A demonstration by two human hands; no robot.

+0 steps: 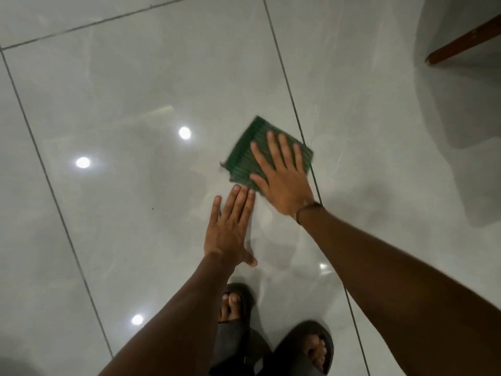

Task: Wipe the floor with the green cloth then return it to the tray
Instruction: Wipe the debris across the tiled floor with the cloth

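The folded green ribbed cloth [264, 154] lies flat on the glossy pale grey tiled floor [135, 90], just beside a dark grout line [292, 101] that runs along its right edge. The right hand [280, 176] is pressed on top of the cloth with the palm down and all fingers spread and straight, so it does not grip the cloth but only pushes it against the tile; the far left part of the cloth shows past the fingertips. The cloth edges look a little blurred. The left hand [231, 226] is also open and flat, fingers together and pointing to the cloth, the thumb stretched to the side; it holds nothing, and its fingertips come very near to the near corner of the cloth, but I cannot tell if they touch it. A thin dark band [305, 210] sits on the right wrist. Below the arms two feet in dark slide sandals [306, 346] stand on the floor. Round white light reflections [184, 132] shine on the tile at the left. In the top right corner there is a brown wooden furniture edge [461, 43].
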